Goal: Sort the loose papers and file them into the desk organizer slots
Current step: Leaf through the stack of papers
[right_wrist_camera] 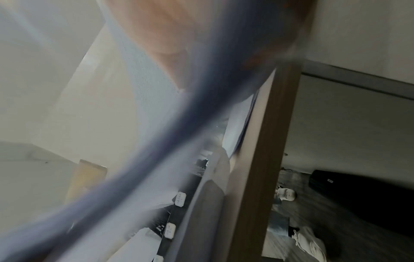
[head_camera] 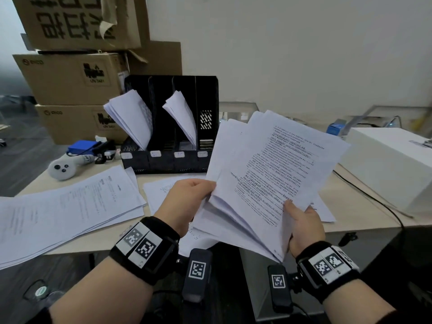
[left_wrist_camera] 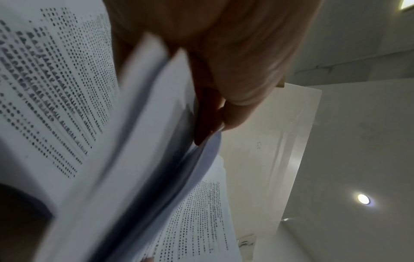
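Note:
Both hands hold up a fanned stack of printed papers [head_camera: 268, 174] above the desk's front edge. My left hand [head_camera: 191, 195] grips the stack's left edge, and my right hand [head_camera: 301, 218] pinches its lower right corner with the thumb on top. In the left wrist view the left hand's fingers [left_wrist_camera: 235, 109] curl round the papers [left_wrist_camera: 56, 88]. The right wrist view is mostly blurred paper [right_wrist_camera: 156, 141] under the right hand's fingers [right_wrist_camera: 165, 58]. The black desk organizer [head_camera: 170, 160] stands behind, with paper bundles leaning in its first slot [head_camera: 131, 118] and third slot [head_camera: 182, 115].
Loose sheets [head_camera: 65, 206] lie spread on the desk at left, more [head_camera: 159, 190] under my hands. A white controller [head_camera: 63, 169] and blue item [head_camera: 81, 147] sit left of the organizer. Cardboard boxes [head_camera: 70, 78] stack behind. A white box [head_camera: 388, 164] and black cable [head_camera: 374, 199] occupy the right.

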### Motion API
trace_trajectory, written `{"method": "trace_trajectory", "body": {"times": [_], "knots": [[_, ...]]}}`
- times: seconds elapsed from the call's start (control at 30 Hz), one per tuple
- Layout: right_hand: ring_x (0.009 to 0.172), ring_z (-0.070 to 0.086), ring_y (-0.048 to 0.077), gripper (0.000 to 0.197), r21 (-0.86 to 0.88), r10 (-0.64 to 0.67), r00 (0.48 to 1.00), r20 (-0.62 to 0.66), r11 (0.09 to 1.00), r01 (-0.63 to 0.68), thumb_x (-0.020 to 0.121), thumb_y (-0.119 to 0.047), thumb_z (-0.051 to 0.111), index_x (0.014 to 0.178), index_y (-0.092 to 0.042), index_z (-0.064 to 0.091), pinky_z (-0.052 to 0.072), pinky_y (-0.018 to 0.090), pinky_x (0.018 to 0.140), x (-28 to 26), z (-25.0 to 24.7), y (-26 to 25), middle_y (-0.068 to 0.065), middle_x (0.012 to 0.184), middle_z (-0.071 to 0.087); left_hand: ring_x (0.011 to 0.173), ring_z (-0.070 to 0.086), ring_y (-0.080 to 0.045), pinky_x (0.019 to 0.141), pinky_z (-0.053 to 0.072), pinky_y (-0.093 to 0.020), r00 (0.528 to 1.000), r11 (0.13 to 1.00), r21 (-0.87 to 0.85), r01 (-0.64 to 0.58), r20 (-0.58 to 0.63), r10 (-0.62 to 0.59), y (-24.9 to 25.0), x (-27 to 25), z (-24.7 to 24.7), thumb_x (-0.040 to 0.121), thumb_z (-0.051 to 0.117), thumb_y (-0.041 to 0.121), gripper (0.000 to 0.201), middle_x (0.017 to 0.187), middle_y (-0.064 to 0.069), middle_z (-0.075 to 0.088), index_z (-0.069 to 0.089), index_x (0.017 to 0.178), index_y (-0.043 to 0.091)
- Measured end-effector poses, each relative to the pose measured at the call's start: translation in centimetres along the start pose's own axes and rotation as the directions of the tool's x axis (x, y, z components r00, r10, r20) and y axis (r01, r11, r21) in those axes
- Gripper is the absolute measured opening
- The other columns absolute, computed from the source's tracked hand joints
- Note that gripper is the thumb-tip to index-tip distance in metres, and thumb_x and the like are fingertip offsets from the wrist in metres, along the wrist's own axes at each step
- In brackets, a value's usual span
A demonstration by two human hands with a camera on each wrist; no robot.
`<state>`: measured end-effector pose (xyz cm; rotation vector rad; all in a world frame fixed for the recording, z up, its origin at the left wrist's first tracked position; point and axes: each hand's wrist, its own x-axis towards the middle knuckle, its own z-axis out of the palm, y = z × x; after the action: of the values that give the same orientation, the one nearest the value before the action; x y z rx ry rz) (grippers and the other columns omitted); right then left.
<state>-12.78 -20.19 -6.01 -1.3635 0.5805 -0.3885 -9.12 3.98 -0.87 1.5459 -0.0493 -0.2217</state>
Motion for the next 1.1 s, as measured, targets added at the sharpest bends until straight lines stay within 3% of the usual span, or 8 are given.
{"method": "trace_trajectory", "body": {"times": [0.13,0.23,0.3,0.43,0.53,0.67,0.93,1.1], "knots": [[0.077,0.057,0.023,0.026,0.040,-0.045,0.999,0.013,0.998,0.044,0.099,-0.019,0.064,0.112,0.003,0.058,0.047,0.023,0.058,-0.2,-0.1,0.0,0.014,0.090,0.063,0.080,0.067,-0.040,0.076,0.054,-0.048,1.000,1.000,-0.015,-0.007,-0.009,0.006,0.0,0.0,-0.2,0.084,0.073,0.038,0.046,0.098,-0.015,0.076,0.071,0.097,-0.006],[0.070,0.059,0.019,0.022,0.119,-0.051,0.996,0.076,0.992,0.042,0.100,-0.012,0.061,0.113,0.006,0.060,0.045,0.010,0.045,-0.5,-0.3,-0.1,0.012,0.088,0.063,0.080,0.066,-0.030,0.079,0.049,-0.039,0.999,0.999,-0.034,0.038,-0.015,-0.038,-0.5,0.6,-0.7,0.070,0.074,0.056,0.064,0.098,-0.004,0.073,0.067,0.092,-0.003],[0.073,0.066,0.021,0.030,0.159,-0.053,0.994,0.095,0.987,0.037,0.100,-0.012,0.061,0.119,0.011,0.061,0.049,0.012,0.048,-0.4,-0.4,0.1,0.015,0.095,0.068,0.068,0.048,-0.027,0.067,0.042,-0.034,0.999,0.999,0.015,0.043,-0.005,-0.043,-0.6,0.6,-0.9,0.068,0.074,0.059,0.049,0.090,-0.004,0.061,0.061,0.089,0.017],[0.071,0.072,0.019,0.018,0.179,-0.031,0.993,0.116,0.984,0.009,0.098,-0.012,0.062,0.110,0.000,0.066,0.054,0.021,0.059,0.1,-0.3,0.5,0.009,0.089,0.072,0.096,0.073,-0.038,0.098,0.055,-0.056,0.999,1.000,-0.014,0.019,-0.042,-0.020,-0.4,0.1,-0.7,0.089,0.074,0.027,0.025,0.100,-0.015,0.078,0.076,0.091,0.002],[0.079,0.067,0.022,0.008,0.161,-0.002,0.994,0.113,0.987,-0.016,0.098,-0.015,0.063,0.098,-0.006,0.064,0.054,0.028,0.074,0.5,-0.3,0.6,0.005,0.085,0.069,0.099,0.075,-0.035,0.101,0.054,-0.054,0.998,0.999,-0.032,0.009,-0.055,-0.010,-0.4,0.0,-0.7,0.091,0.074,0.015,0.008,0.095,-0.013,0.080,0.079,0.090,0.008],[0.109,0.065,0.037,0.029,0.163,0.061,0.993,0.102,0.984,-0.077,0.099,-0.015,0.061,0.124,0.000,0.058,0.050,0.050,0.102,1.2,-0.2,1.3,0.018,0.120,0.064,0.084,0.071,-0.028,0.097,0.053,-0.050,0.999,0.995,-0.100,-0.024,-0.034,0.020,-0.3,0.0,-0.7,0.089,0.078,0.023,0.020,0.086,-0.007,0.078,0.071,0.071,0.016],[0.111,0.070,0.036,0.029,0.396,0.319,0.929,0.184,0.841,-0.368,0.098,-0.016,0.060,0.124,-0.007,0.068,0.053,0.053,0.097,1.3,-0.2,1.7,0.014,0.118,0.074,0.062,0.068,-0.017,0.061,0.054,-0.031,0.998,0.987,-0.150,-0.049,-0.056,0.041,-0.7,0.0,-0.5,0.097,0.064,0.010,0.008,0.072,0.002,0.073,0.062,0.100,0.018],[0.114,0.066,0.037,0.044,0.251,0.347,0.911,0.225,0.882,-0.398,0.096,-0.028,0.062,0.132,-0.002,0.062,0.051,0.053,0.098,1.4,-0.4,2.2,0.018,0.127,0.069,0.089,0.069,-0.031,0.090,0.055,-0.046,0.998,0.997,-0.066,-0.042,-0.042,0.040,-0.4,-0.2,-0.6,0.095,0.055,-0.002,0.030,0.096,-0.008,0.077,0.076,0.092,0.019]]}}
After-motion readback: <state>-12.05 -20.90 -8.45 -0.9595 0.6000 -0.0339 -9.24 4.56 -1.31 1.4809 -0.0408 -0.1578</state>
